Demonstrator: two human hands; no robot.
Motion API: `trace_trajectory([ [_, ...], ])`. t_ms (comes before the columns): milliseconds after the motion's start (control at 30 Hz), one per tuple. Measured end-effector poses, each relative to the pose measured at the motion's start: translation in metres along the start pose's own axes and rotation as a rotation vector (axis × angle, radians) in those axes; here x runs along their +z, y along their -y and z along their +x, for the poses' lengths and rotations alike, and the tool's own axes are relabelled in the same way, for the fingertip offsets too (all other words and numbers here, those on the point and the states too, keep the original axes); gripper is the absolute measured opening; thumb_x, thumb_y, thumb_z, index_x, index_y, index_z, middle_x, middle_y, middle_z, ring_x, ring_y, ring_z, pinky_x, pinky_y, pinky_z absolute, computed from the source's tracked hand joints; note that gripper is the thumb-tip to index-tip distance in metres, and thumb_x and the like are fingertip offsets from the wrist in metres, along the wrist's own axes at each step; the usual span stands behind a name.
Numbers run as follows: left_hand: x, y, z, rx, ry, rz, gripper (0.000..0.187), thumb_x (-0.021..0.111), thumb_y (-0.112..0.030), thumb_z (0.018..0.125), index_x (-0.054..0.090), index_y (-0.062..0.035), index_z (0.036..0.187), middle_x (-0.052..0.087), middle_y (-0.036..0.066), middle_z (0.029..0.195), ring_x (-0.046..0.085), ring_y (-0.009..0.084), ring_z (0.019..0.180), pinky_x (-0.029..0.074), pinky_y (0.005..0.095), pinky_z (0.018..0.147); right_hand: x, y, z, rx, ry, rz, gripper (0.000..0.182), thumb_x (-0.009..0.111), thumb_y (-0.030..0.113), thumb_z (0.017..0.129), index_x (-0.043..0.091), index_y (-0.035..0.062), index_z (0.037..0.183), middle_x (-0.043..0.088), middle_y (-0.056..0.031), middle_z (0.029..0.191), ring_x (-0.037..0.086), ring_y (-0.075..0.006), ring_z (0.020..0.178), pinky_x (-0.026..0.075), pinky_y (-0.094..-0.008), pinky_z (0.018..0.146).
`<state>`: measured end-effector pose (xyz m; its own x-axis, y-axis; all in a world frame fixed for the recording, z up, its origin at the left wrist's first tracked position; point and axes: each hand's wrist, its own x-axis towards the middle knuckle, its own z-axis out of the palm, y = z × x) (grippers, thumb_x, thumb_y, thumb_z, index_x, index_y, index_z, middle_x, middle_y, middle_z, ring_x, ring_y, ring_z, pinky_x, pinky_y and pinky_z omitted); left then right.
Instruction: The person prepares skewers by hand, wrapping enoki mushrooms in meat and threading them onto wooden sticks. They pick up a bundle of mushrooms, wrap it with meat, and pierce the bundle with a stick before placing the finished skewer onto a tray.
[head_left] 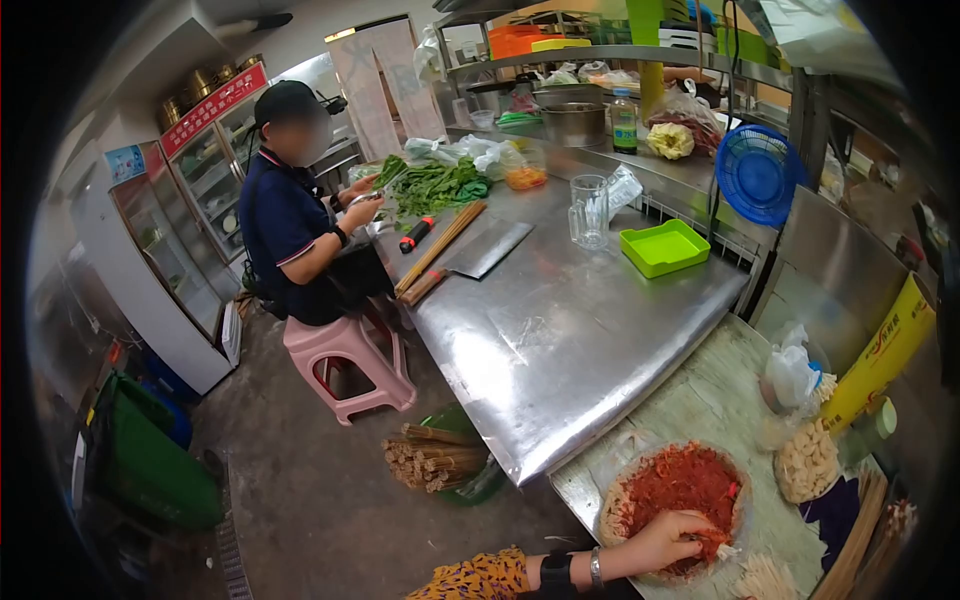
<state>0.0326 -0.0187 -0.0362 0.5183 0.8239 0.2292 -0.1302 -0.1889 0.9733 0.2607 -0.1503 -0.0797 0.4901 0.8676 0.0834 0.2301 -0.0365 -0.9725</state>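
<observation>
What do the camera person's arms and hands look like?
Only one arm shows. Its sleeve is orange-yellow with little dark patches. There's a wide black band and a shiny silver bracelet. The hand wears no glove.

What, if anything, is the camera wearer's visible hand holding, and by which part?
Cannot be told: the left hand curls over the red mixture, hiding any hold.

Hand (668, 540) in bowl (746, 492), cleaver (490, 251) beside skewers (444, 246)
</observation>
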Motion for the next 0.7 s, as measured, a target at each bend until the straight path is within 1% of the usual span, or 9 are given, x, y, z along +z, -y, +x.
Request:
trace_trajectory([
  [167, 0.002, 0.004, 0.0, -0.009, -0.036, -0.01, 0.031, 0.055, 0.002, 0.074, 0.06, 0.0022, 0.104, 0.06, 0.012, 0.1, 0.057, 0.0223, 0.093, 0.044, 0.0305, 0.083, -0.013, 0.007, -0.001, -0.031, 0.024, -0.046, 0.037, 0.043, 0.028, 0.095, 0.048, 0.0048, 0.067, 0.044, -0.0006, 0.06, 0.038, -0.0093, 0.054, 0.031, -0.0234, 0.051],
  [233, 0.001, 0.001, 0.0, -0.005, -0.028, 0.032, 0.03, 0.055, 0.001, 0.074, 0.06, 0.0017, 0.104, 0.06, 0.012, 0.1, 0.058, 0.023, 0.094, 0.044, 0.0306, 0.083, -0.03, 0.038, 0.005, -0.314, 0.032, -0.344, 0.036, 0.046, 0.027, 0.094, 0.054, -0.0004, 0.073, 0.05, -0.0031, 0.063, 0.045, -0.0141, 0.059, 0.038, -0.0272, 0.055],
  [300, 0.0, 0.001, -0.002, 0.005, -0.046, 0.056, 0.03, 0.056, 0.001, 0.074, 0.06, 0.0016, 0.104, 0.06, 0.013, 0.101, 0.058, 0.0234, 0.095, 0.044, 0.0308, 0.084, -0.056, 0.058, 0.027, -0.317, -0.051, -0.6, 0.033, 0.048, 0.025, 0.093, 0.057, -0.0048, 0.081, 0.057, -0.0073, 0.07, 0.051, -0.0186, 0.067, 0.043, -0.0305, 0.063],
  [400, -0.002, 0.003, -0.001, 0.061, -0.062, 0.25, 0.026, 0.059, -0.007, 0.075, 0.062, -0.002, 0.101, 0.062, 0.012, 0.1, 0.06, 0.0252, 0.094, 0.047, 0.0341, 0.083, -0.07, 0.113, 0.057, -0.159, -0.213, -0.549, 0.03, 0.049, 0.022, 0.093, 0.058, -0.0063, 0.09, 0.061, -0.0123, 0.084, 0.056, -0.02, 0.077, 0.047, -0.031, 0.069],
  [433, -0.002, 0.003, 0.0, 0.116, -0.099, 0.359, 0.024, 0.061, -0.009, 0.074, 0.065, -0.0041, 0.098, 0.064, 0.011, 0.096, 0.061, 0.0245, 0.091, 0.049, 0.0342, 0.081, -0.109, 0.039, 0.09, -0.085, -0.343, -0.183, 0.018, 0.059, 0.008, 0.084, 0.06, 0.0, 0.099, 0.059, -0.0067, 0.093, 0.054, -0.0152, 0.085, 0.044, -0.0263, 0.078],
  [467, -0.001, -0.008, -0.001, 0.032, -0.118, 0.391, 0.022, 0.063, -0.011, 0.073, 0.067, -0.0054, 0.095, 0.065, 0.01, 0.093, 0.063, 0.0236, 0.087, 0.05, 0.033, 0.079, -0.121, 0.043, 0.097, -0.085, -0.346, -0.261, 0.022, 0.053, 0.013, 0.089, 0.058, -0.0014, 0.105, 0.059, -0.0062, 0.097, 0.054, -0.0145, 0.087, 0.043, -0.0254, 0.079],
  [500, 0.0, -0.019, 0.0, -0.021, -0.153, 0.377, 0.019, 0.063, -0.009, 0.073, 0.068, -0.0057, 0.09, 0.066, 0.009, 0.091, 0.063, 0.0216, 0.085, 0.05, 0.0318, 0.077, -0.111, 0.081, 0.096, 0.005, -0.353, -0.242, 0.021, 0.055, 0.011, 0.088, 0.059, -0.0014, 0.103, 0.06, -0.0073, 0.096, 0.054, -0.0142, 0.088, 0.044, -0.0265, 0.08],
  [600, 0.01, -0.035, 0.006, -0.14, -0.171, 0.205, 0.018, 0.057, 0.001, 0.07, 0.068, 0.0001, 0.085, 0.066, 0.006, 0.082, 0.062, 0.0144, 0.077, 0.049, 0.0269, 0.071, -0.159, 0.046, 0.125, -0.219, -0.318, -0.475, 0.015, 0.058, 0.007, 0.084, 0.062, -0.0013, 0.096, 0.064, -0.0073, 0.085, 0.059, -0.0139, 0.079, 0.047, -0.0273, 0.072],
  [700, 0.006, -0.016, -0.004, -0.153, -0.164, -0.091, 0.023, 0.055, 0.011, 0.074, 0.065, 0.0058, 0.093, 0.062, 0.01, 0.092, 0.061, 0.0161, 0.083, 0.051, 0.0261, 0.074, -0.171, 0.04, 0.14, -0.1, -0.321, -0.7, 0.019, 0.065, 0.011, 0.078, 0.064, -0.0023, 0.092, 0.067, -0.0128, 0.083, 0.064, -0.0219, 0.079, 0.049, -0.0308, 0.071],
])
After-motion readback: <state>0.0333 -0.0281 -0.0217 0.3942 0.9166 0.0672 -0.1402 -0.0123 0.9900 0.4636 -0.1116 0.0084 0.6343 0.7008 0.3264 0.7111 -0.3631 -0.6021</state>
